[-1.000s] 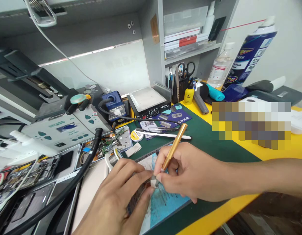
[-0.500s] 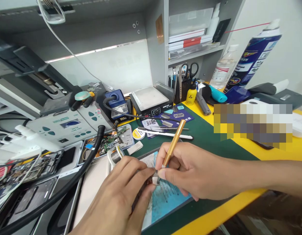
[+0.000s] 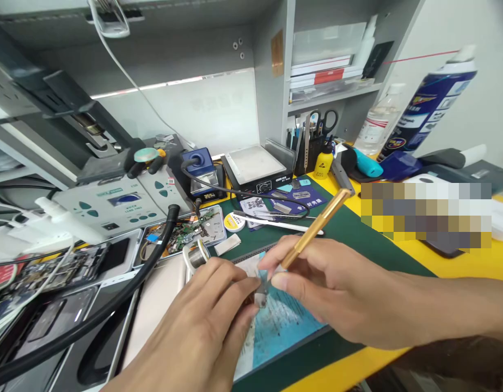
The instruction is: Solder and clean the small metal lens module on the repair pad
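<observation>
My right hand (image 3: 337, 294) holds a gold-coloured pen-shaped tool (image 3: 317, 228) like a pencil, its tip down at a small grey metal part (image 3: 259, 298). My left hand (image 3: 202, 337) pinches that small part between thumb and fingers over a blue work mat (image 3: 284, 326). The tool's tip is hidden between the fingertips of both hands. The tool's handle leans up and to the right.
A solder spool (image 3: 197, 255), a tray of circuit boards (image 3: 186, 234), a thick black hose (image 3: 112, 310), a grey rework station (image 3: 116, 204), a blue soldering station (image 3: 200, 171), a hot plate (image 3: 255, 169), tweezers (image 3: 276, 218) and a spray can (image 3: 431, 103) crowd the green-and-yellow bench (image 3: 357, 239).
The tool's handle has tilted further to the right and lower. Both hands stayed together on the small part. The camera shifted slightly left.
</observation>
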{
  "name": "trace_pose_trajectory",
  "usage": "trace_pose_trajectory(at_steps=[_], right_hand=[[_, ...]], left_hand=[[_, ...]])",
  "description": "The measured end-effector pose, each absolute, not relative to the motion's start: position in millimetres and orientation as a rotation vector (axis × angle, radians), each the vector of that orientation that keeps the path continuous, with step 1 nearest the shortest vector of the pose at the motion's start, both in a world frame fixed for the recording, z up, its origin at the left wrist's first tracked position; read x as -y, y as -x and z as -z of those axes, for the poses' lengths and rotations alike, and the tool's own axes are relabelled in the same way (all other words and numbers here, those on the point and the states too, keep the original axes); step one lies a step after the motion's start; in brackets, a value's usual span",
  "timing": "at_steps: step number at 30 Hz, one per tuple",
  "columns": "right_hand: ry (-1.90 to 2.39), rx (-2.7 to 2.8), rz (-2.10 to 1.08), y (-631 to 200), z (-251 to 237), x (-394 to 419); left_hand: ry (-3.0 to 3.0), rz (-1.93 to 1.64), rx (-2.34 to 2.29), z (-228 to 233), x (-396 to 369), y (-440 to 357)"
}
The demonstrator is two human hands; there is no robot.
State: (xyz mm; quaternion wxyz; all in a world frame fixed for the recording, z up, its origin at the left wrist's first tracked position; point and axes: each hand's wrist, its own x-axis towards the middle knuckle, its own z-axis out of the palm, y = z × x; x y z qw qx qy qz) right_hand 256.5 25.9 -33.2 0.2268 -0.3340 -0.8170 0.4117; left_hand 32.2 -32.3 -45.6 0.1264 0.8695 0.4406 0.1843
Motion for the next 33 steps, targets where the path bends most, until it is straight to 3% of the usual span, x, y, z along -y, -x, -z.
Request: trace_pose_trajectory(at_steps=[3, 9, 24, 33], right_hand=[[0.863, 2.279, -1.099, -258.0, 30.8, -27.1], [1.022, 2.113, -1.435, -254.8, 42.5, -23.9], [0.833, 2.168, -1.278, -248.4, 35.3, -23.4], [0.966, 2.077, -1.425, -248.9, 45.5, -20.0]], left_hand=[[-2.551, -0.552, -1.272, 45.7, 32.5, -31.6], [-2.517, -0.528, -1.285, 48.1, 32.7, -29.1], [-2.287, -0.518, -1.258, 44.4, 31.1, -26.7], [-2.325, -0.508, -1.251, 43.7, 31.4, -25.5]])
